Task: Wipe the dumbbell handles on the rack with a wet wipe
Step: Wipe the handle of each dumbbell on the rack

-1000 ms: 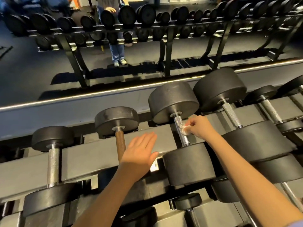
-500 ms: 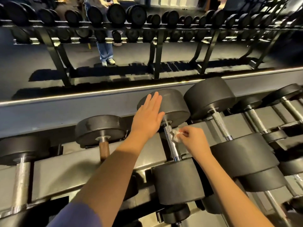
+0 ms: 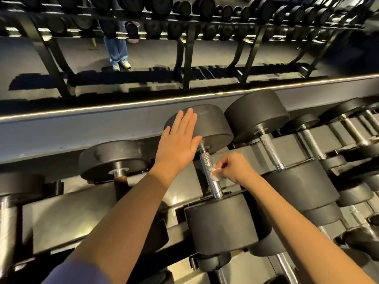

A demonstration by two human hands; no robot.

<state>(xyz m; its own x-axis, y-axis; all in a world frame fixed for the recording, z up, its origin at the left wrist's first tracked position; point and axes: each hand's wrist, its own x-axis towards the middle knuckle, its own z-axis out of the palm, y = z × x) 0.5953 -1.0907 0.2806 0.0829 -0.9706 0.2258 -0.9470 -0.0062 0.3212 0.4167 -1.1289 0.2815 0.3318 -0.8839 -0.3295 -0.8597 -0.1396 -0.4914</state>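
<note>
1. Head view: the left hand lies flat on the far head of a black dumbbell. Its fingers are straight and pressed together, pointing away from the person, with the thumb out to the side just above the handle.
2. The handle runs from under that thumb down towards the person. It is bright chrome, cross-hatched along its upper part and smooth and shiny at its lower end, where it enters the near head.
3. The right hand comes in from the handle's right side, its fingers curled. The fingertips pinch a small crumpled white wet wipe and hold it against the handle about halfway along.
4. The wipe looks bunched and damp. It touches the right side of the bar, and bare metal shows above and below the fingertips.
5. Both dumbbell heads are matt black, round and thick. The dumbbell rests tilted on a grey rack.
6. Right of the right fingers lies a neighbouring dumbbell with a similar knurled handle. Left of the left fingers lies one with a brownish handle.
7. Beyond the left fingertips stands another rack of dumbbells, with a person's legs in blue jeans.
</note>
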